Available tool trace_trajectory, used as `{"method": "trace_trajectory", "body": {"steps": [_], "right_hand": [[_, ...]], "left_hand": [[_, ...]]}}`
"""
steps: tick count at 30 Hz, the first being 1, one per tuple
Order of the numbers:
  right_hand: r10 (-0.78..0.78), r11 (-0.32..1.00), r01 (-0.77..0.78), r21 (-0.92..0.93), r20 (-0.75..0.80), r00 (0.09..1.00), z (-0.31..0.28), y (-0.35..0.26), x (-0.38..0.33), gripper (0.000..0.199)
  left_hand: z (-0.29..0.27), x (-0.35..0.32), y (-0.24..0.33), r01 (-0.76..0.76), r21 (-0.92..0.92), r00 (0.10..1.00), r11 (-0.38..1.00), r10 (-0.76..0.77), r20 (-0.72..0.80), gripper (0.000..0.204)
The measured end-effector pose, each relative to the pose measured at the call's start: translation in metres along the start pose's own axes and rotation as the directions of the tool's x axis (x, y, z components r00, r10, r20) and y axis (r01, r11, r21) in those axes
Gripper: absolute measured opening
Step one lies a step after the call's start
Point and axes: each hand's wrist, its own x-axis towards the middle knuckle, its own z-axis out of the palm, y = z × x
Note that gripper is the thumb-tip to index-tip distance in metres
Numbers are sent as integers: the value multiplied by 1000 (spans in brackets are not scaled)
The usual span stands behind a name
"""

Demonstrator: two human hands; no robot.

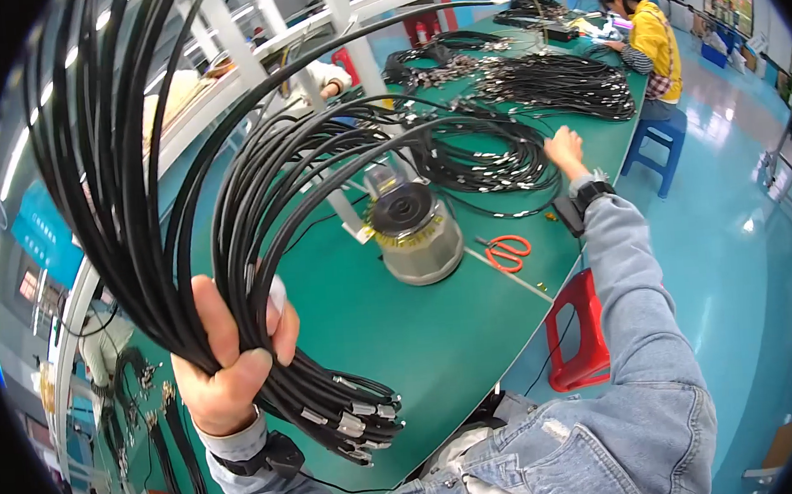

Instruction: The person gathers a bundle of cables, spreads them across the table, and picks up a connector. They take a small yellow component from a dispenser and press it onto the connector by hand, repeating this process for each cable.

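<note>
My left hand point(229, 360) is closed around a thick bundle of black cables point(139, 256) raised above the green table. Metal connector ends point(349, 423) stick out below the fist, while the long lengths rise and arc over to the right. My right hand point(568, 150) reaches across the table to the right edge of a coiled pile of black cables point(487, 163). Its fingers are curled in, and what they hold, if anything, is hidden. Between my arms stands a round metal machine point(421, 250) with a dark disc and yellow bristles on top.
Orange-handled scissors point(507, 254) lie right of the machine. Another cable pile point(559, 89) covers the far table. A person in yellow point(659, 45) sits there on a blue stool point(656, 151). A red stool point(581, 330) stands by the near edge. White frame posts point(343, 21) line the left side.
</note>
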Motion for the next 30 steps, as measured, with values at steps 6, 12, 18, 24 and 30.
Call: {"method": "trace_trajectory", "body": {"steps": [6,12,18,24,30], "right_hand": [[-732,497,-157,854,509,452,-216,-128,-88,27],[-980,64,-602,796,-63,-187,-309,-217,-235,64],[-984,170,-985,-13,-58,-169,-313,-303,-344,61],[-965,227,-947,-226,80,-250,-284,-338,-403,47],[-921,220,-971,-92,309,-238,-254,-346,-414,27]], "left_hand": [[-37,-51,29,-49,110,999,993,51,-11,45],[-57,-102,33,171,161,985,972,-169,-26,26],[-89,-158,23,351,329,925,877,-379,22,13],[-102,-205,16,378,82,841,922,-305,-446,14],[-164,-257,33,496,-14,705,868,-412,-577,11]]}}
